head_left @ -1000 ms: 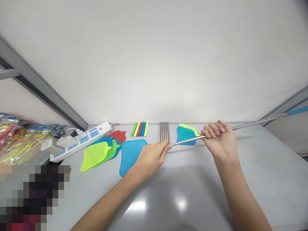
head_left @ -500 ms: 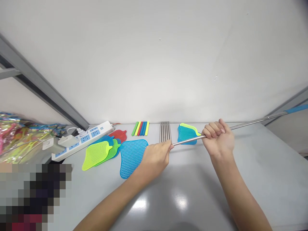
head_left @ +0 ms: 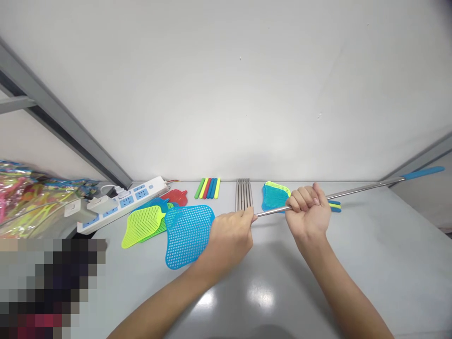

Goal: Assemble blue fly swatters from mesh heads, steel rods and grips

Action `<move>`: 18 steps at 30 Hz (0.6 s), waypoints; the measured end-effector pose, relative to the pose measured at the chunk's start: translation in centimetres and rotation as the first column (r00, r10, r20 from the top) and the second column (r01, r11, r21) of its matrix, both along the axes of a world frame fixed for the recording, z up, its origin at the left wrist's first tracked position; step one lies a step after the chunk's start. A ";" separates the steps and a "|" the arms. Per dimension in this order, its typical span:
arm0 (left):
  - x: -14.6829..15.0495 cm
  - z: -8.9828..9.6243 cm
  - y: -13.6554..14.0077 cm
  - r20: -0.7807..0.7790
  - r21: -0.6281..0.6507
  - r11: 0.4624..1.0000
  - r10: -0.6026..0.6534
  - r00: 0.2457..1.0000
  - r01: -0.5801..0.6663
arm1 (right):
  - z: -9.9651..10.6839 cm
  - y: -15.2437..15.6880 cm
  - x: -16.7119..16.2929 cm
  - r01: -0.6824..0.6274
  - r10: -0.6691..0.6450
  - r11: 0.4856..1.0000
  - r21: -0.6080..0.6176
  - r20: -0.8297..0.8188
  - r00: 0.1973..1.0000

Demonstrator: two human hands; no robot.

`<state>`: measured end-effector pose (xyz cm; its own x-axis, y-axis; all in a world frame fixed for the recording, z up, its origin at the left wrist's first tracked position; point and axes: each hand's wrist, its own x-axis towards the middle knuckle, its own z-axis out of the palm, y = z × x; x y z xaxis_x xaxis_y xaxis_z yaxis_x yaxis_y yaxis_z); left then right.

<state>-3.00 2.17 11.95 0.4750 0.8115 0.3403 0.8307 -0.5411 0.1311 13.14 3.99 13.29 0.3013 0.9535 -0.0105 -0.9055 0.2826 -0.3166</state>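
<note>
A blue fly swatter (head_left: 189, 235) with a long telescopic metal rod and a blue grip at its right end is held above the table. My left hand (head_left: 233, 235) is wrapped round it just beside the perforated head, hiding the joint. Farther right, my right hand (head_left: 309, 212) is closed round the rod, palm turned up. Behind my left hand lies a row of metal rods (head_left: 243, 195). Loose coloured handles (head_left: 207, 188) lie to their left. A stack of blue and yellow swatter heads (head_left: 274, 197) sits behind the held rod.
Yellow (head_left: 143, 226), green, blue and red swatter heads lie at the left. A white power strip (head_left: 123, 205) with plugs stands beside them. Bagged colourful goods (head_left: 31, 202) are at the far left. Blue and yellow handles (head_left: 335, 205) lie behind my right hand. A wall backs the table.
My right hand has slid left along the rod, closer to my left hand. The swatter has shifted left, its head moving nearer, and the whole blue grip now shows.
</note>
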 end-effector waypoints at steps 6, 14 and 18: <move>0.2 -0.4 0.3 0.015 -0.046 0.999 -0.010 1.000 0.011 | 0.1 -0.3 -0.4 0.052 -0.052 0.999 -0.013 0.043 0.998; 0.2 0.1 0.5 0.024 -0.085 0.996 -0.024 0.999 0.026 | 0.0 -0.4 -1.2 0.064 -0.062 0.998 -0.022 0.056 0.996; 0.1 0.7 0.5 0.018 -0.082 0.996 -0.030 0.999 0.032 | -0.1 -0.4 -1.5 0.079 -0.077 0.996 -0.030 0.048 0.996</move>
<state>-2.88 2.69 12.62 0.4950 0.8220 0.2817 0.8109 -0.5535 0.1901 11.65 3.54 13.16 0.3755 0.9265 -0.0248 -0.8650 0.3407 -0.3684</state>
